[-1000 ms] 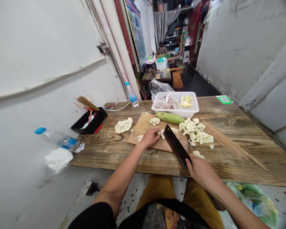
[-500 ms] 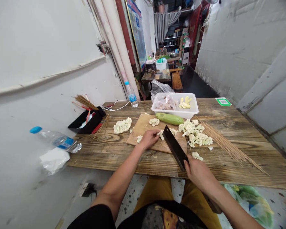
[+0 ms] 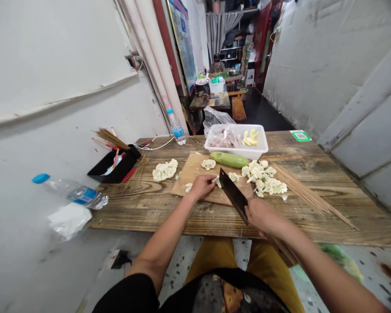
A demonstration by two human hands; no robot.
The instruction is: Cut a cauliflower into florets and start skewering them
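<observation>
My right hand is closed on a cleaver, whose dark blade slants over the cutting board. Against the blade's left side, the fingers of my left hand pinch a small cauliflower piece. More florets lie on the board, one near its back and another left of my left hand. A green zucchini rests along the board's back edge. To the right is a heap of cauliflower florets, and a larger cauliflower chunk sits left of the board.
Behind the board stands a white plastic tub with bagged meat and yellow pieces. Bamboo skewers fan out on the right. On the left are a black holder and water bottles. Farther back, a person is at another table.
My right hand has shifted slightly forward and left with the cleaver, its blade staying beside the cauliflower piece. My left hand keeps its pinch. The whole view has shifted a little.
</observation>
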